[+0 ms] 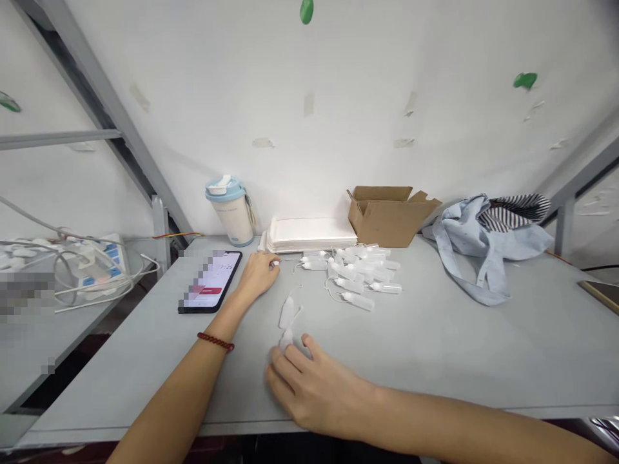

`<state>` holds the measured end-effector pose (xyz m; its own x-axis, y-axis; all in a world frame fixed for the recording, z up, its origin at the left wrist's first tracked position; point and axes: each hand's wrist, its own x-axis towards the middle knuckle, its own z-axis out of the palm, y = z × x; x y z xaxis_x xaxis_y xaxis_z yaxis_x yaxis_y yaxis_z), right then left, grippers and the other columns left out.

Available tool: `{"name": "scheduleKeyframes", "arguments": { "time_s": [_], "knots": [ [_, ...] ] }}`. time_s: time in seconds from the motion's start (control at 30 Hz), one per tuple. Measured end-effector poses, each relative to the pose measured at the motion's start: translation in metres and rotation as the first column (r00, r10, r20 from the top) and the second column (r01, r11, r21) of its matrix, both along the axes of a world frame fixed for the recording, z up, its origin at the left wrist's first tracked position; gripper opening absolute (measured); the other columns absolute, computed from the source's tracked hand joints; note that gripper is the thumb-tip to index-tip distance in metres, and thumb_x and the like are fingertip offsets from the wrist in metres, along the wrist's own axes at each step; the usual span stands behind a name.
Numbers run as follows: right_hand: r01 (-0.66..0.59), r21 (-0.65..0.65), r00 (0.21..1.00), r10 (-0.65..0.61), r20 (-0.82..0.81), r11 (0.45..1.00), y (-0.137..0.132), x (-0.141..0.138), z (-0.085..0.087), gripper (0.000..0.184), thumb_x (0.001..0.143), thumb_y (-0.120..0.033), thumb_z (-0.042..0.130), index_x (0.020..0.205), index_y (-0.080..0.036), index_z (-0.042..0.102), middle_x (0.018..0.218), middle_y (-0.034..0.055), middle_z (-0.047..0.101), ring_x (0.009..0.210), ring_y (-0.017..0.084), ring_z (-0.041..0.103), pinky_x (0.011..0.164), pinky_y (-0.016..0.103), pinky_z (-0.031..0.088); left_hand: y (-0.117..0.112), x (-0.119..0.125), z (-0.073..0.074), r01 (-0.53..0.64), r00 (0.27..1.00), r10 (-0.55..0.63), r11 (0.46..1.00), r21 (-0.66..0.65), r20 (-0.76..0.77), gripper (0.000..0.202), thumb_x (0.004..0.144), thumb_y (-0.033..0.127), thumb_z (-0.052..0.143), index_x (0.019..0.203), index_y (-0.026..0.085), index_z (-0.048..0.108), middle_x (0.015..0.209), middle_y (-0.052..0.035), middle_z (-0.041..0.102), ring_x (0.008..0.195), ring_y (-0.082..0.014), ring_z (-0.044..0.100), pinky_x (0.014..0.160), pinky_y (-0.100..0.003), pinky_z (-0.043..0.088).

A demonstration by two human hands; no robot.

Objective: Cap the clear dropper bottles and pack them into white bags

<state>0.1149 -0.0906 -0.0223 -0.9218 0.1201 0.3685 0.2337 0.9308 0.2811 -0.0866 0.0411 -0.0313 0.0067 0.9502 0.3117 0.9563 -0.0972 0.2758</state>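
Small translucent plastic bottles with thin tethered caps (358, 301) lie in a loose pile at the table's middle. My left hand (258, 274) rests beside the white stack, its fingers curled down; a small white tip (276, 262) shows by them, and what they hold is mostly hidden. Closer to me, my right hand (314, 385) has its fingertips closed on a small plastic bottle (287, 338), whose lower part they cover. The thumb stands a little apart. Just beyond it, another bottle (287, 312) lies on the grey table (435, 361).
Left of my left hand lies a phone (210, 283) with its screen lit. Behind stand a blue-lidded cup (232, 212), a stack of white flat packs (312, 233) and an open cardboard box (389, 219). Light blue cloth (476, 241) lies at right; cables (104, 283) are at far left.
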Motion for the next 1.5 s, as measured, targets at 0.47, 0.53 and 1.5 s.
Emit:
{"name": "scheduleKeyframes", "arguments": {
  "time_s": [0.47, 0.53, 1.5],
  "knots": [
    [0.192, 0.065, 0.98, -0.195, 0.049, 0.979, 0.014, 0.036, -0.002, 0.029, 0.09, -0.008, 0.035, 0.107, -0.009, 0.058, 0.112, 0.014, 0.059, 0.079, 0.024, 0.052, 0.078, 0.049, 0.039, -0.009, 0.014, 0.01, -0.023, 0.983, 0.026, 1.0, -0.016, 0.184, 0.032, 0.076, 0.019, 0.049, 0.105, 0.013, 0.061, 0.086, -0.0072, 0.069, 0.083, -0.0218, 0.063, 0.079, -0.032, 0.048],
    [0.199, 0.049, 0.979, -0.2, 0.034, 0.979, 0.017, 0.043, -0.001, 0.029, 0.09, -0.008, 0.036, 0.111, -0.011, 0.056, 0.116, 0.0137, 0.058, 0.08, 0.023, 0.052, 0.078, 0.05, 0.039, -0.011, 0.016, 0.012, -0.035, 0.976, 0.036, 0.999, -0.01, 0.213, 0.032, 0.076, 0.019, 0.049, 0.104, 0.013, 0.061, 0.086, -0.007, 0.069, 0.082, -0.0214, 0.063, 0.078, -0.032, 0.048],
    [0.504, -0.49, 0.843, -0.529, 0.098, 0.711, 0.068, 0.039, 0.007, 0.02, 0.093, -0.02, 0.039, 0.104, -0.013, 0.054, 0.088, 0.0101, 0.061, 0.061, 0.018, 0.058, 0.052, 0.028, 0.04, -0.025, 0.032, 0.035, 0.04, 0.638, 0.085, 0.989, -0.143, 0.766, 0.043, 0.071, 0.04, 0.063, 0.103, 0.012, 0.069, 0.097, -0.0119, 0.072, 0.084, -0.0235, 0.064, 0.073, -0.035, 0.048]
  ]
}}
